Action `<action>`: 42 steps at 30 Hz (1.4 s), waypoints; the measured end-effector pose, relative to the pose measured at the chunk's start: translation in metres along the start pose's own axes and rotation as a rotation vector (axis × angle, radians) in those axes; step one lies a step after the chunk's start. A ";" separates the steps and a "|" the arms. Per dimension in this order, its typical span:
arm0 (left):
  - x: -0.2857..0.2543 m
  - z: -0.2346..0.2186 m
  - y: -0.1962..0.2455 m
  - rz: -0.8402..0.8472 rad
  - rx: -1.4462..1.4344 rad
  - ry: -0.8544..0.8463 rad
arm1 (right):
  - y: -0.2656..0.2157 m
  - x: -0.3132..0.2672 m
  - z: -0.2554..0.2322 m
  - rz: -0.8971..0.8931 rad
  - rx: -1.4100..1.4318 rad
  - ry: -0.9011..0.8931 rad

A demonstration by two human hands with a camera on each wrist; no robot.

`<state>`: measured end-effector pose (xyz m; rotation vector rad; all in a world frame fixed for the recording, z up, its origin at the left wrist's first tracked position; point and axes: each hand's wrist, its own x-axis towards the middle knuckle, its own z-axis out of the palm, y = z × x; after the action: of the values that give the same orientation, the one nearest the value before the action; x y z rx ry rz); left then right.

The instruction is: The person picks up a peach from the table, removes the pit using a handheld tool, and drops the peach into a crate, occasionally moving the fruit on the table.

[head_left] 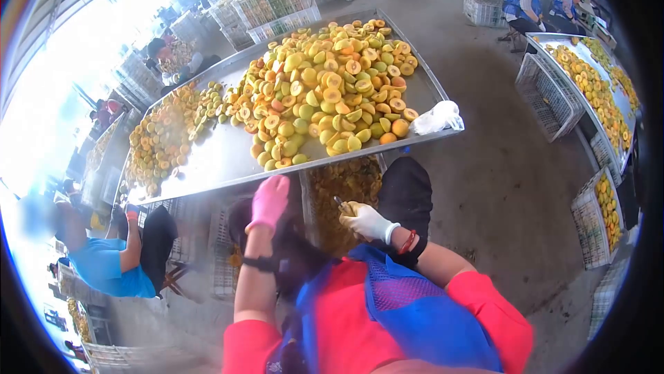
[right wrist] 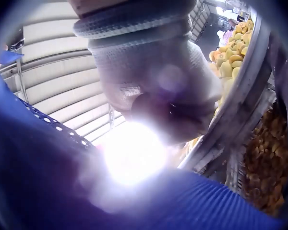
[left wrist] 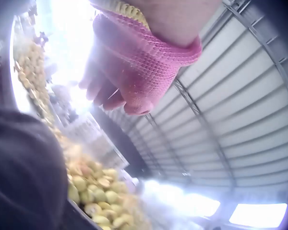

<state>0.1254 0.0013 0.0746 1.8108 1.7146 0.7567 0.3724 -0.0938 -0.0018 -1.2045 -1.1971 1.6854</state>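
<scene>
Halved yellow-green fruit (head_left: 325,90) lies heaped on a metal table (head_left: 228,177); part of the heap (left wrist: 101,196) shows in the left wrist view. Just below the table's near edge is the left hand (head_left: 270,202) in a pink glove. In the left wrist view the same hand (left wrist: 139,64) has loosely bent fingers and nothing visible in them. The right hand (head_left: 371,223), white-gloved with yellowish fingertips, grips a small dark-tipped tool (head_left: 339,202) over a crate of brownish pieces (head_left: 339,184). Glare hides much of its grip (right wrist: 153,81) in the right wrist view.
A white crumpled bag (head_left: 437,118) lies at the table's right corner. Stacked crates (head_left: 273,0) stand behind. At the left sits a person in a blue shirt (head_left: 111,263). Another fruit table (head_left: 595,90) and crates (head_left: 550,97) are at the right.
</scene>
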 end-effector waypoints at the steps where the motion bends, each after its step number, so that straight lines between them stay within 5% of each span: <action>1: 0.015 0.022 -0.002 -0.139 -0.168 -0.063 | 0.012 0.005 0.000 -0.089 -0.029 0.019; 2: 0.044 0.056 -0.031 -0.306 -0.425 -0.033 | 0.024 0.008 0.000 -0.177 -0.057 0.039; 5: 0.099 0.139 -0.149 -0.324 0.051 -0.060 | 0.044 0.006 -0.007 -0.053 0.170 -0.004; 8: 0.103 0.175 -0.205 -0.363 0.572 -0.368 | 0.061 0.001 -0.029 0.069 0.333 -0.050; 11: 0.092 0.177 -0.229 -0.346 0.729 -0.544 | 0.066 -0.006 -0.036 -0.036 0.333 0.007; 14: 0.081 0.172 -0.241 -0.354 0.694 -0.555 | 0.086 0.006 -0.046 0.125 0.585 -0.219; 20: 0.085 0.202 -0.279 -0.378 0.515 -0.432 | 0.057 -0.001 -0.019 0.109 0.339 -0.089; 22: 0.086 0.242 -0.343 -0.302 0.366 -0.263 | 0.041 -0.009 -0.017 0.106 0.239 -0.051; 23: 0.072 0.189 -0.241 -0.612 0.276 -0.313 | 0.033 -0.014 -0.014 0.110 0.246 0.012; 26: 0.060 0.120 -0.100 -0.411 -0.033 0.017 | 0.029 -0.015 -0.019 0.143 0.224 0.041; 28: 0.058 0.084 -0.038 -0.265 0.082 0.069 | 0.027 -0.012 -0.018 0.134 0.149 0.074; 31: 0.081 0.070 -0.043 -0.001 0.115 0.385 | 0.025 -0.007 -0.014 0.127 0.080 0.103; 34: 0.130 0.070 -0.084 0.013 0.272 0.437 | 0.019 -0.002 -0.011 0.151 0.085 0.113; 38: 0.157 0.053 -0.084 -0.310 0.311 -0.018 | 0.024 -0.003 -0.014 0.146 0.090 0.170; 42: 0.169 0.051 -0.070 -0.369 0.446 -0.077 | 0.021 -0.011 -0.014 0.226 0.057 0.200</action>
<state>0.1186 0.1743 -0.0042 1.6801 2.2057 0.1554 0.3881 -0.1062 -0.0207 -1.4794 -0.9139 1.7004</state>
